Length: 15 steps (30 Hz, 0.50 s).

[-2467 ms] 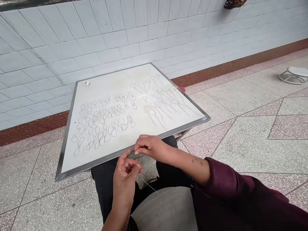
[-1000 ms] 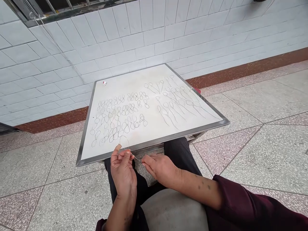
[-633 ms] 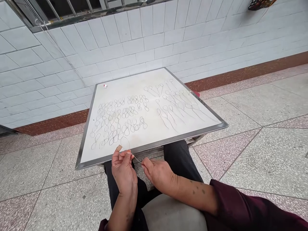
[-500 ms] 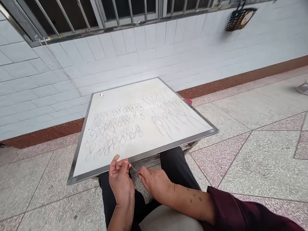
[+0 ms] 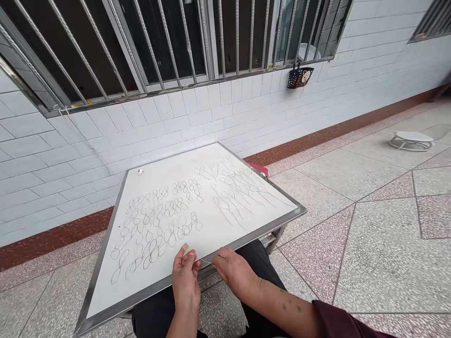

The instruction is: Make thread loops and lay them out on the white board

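Observation:
A thin pale wire or cord (image 5: 206, 261) stretches between my two hands, over the near edge of the white table (image 5: 218, 239). My left hand (image 5: 186, 277) pinches one end between thumb and fingers; one fingertip has a tan bandage (image 5: 185, 246). My right hand (image 5: 236, 272) is closed on the other end, its fingertips partly hidden. Several thin figure-eight loops (image 5: 153, 251) lie in rows on the left half of the table. On the right half are several single loops with long tails (image 5: 229, 206).
A tiled wall (image 5: 151, 126) with a barred window (image 5: 169, 47) stands behind the table. A small white and red item (image 5: 140, 172) lies at its far left corner. The metal rim (image 5: 271, 227) edges the tabletop. A black basket (image 5: 299, 77) hangs on the wall; a low white stool (image 5: 412, 140) stands right.
The head view has tilted up, showing more window and the stool. Both hands have come up to the table's near edge, the strand still held between them.

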Motion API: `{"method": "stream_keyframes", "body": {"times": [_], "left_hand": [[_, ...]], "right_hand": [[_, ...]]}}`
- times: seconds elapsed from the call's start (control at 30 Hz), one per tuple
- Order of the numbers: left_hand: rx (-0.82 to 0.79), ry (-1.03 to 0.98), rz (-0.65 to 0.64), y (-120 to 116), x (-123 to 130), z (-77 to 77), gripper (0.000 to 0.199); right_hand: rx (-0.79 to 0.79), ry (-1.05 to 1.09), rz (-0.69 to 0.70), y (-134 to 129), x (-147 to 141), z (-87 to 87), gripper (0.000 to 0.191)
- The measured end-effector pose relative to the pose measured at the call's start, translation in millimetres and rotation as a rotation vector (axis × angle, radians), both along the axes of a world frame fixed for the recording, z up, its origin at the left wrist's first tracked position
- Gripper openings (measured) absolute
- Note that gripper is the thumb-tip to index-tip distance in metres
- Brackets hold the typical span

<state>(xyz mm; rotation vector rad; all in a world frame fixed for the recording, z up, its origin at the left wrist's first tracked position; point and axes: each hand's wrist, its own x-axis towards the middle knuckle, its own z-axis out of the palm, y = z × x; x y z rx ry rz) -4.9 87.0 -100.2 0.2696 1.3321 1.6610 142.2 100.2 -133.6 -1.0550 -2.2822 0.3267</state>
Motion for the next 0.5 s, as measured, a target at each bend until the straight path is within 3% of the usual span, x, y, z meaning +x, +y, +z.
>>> {"method": "stream_keyframes", "body": {"times": [0.27, 0.5], "left_hand": [[0.02, 0.049, -0.145, 16, 5, 8.4, 0.034], [0.013, 0.165, -0.171, 14, 1, 1.0, 0.046]], "right_hand": [[0.045, -0.035, -0.055, 15, 15, 5.9, 0.018], [0.04, -0.069, -0.094, 25, 20, 12.8, 0.018]]}}
